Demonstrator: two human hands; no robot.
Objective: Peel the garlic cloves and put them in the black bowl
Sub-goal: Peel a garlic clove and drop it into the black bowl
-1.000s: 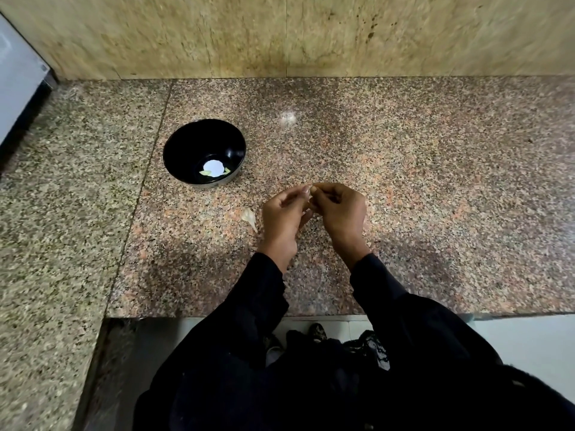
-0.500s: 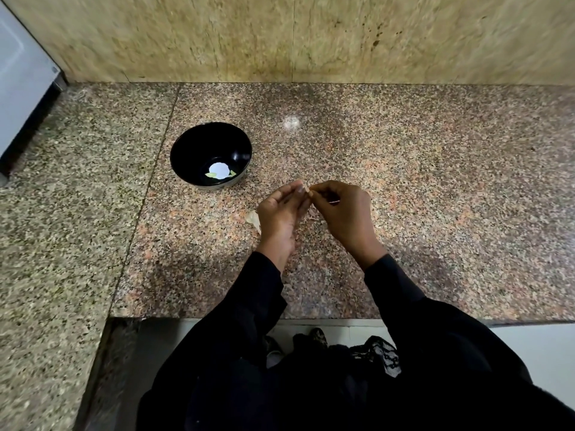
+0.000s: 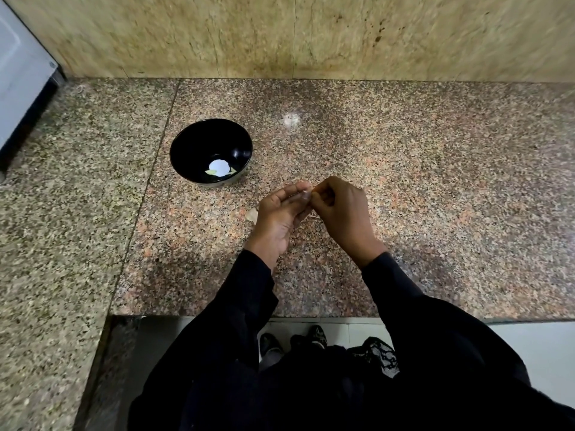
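Since a second ago your left hand (image 3: 281,217) has rolled palm-up. Both hands meet above the speckled pink granite counter (image 3: 435,188). Your right hand (image 3: 340,209) pinches the small pale garlic clove (image 3: 308,191) against your left fingertips; clove mostly hidden. A pale papery peel scrap (image 3: 252,214) lies just left of your left fingers. The round glossy black bowl (image 3: 211,150) sits beyond them, up-left, well apart.

One black bowl (image 3: 211,150), perhaps two cloves (image 3: 252,214).
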